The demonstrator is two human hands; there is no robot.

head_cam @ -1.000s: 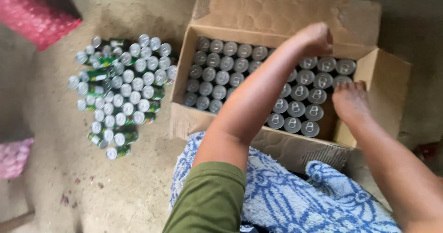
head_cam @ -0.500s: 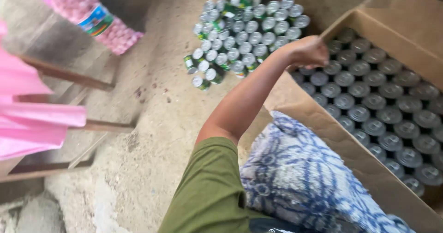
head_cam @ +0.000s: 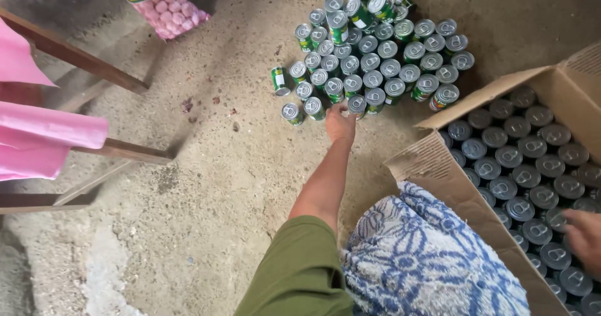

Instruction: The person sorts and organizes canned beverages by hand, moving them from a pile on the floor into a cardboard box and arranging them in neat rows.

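Reaching out, the left hand [head_cam: 340, 123] sits at the near edge of the green cans [head_cam: 375, 59] on the floor, fingers hidden, so can't tell its grip. One bump could topple neighbours. Right hand [head_cam: 585, 238] hovers blurry over the cardboard box [head_cam: 432, 165].

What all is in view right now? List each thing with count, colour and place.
cans on floor: several dozen, green with silver tops, clustered at top centre
cardboard box: one, brown, open, right side
cans in box: many, silver tops, packed in rows
bag of pink balls: one, top left
pink sheets: two, left edge, on wooden rails
patterned cloth: blue and white, bottom centre
left hand: at the near edge of the floor cans
right hand: over the box, blurred
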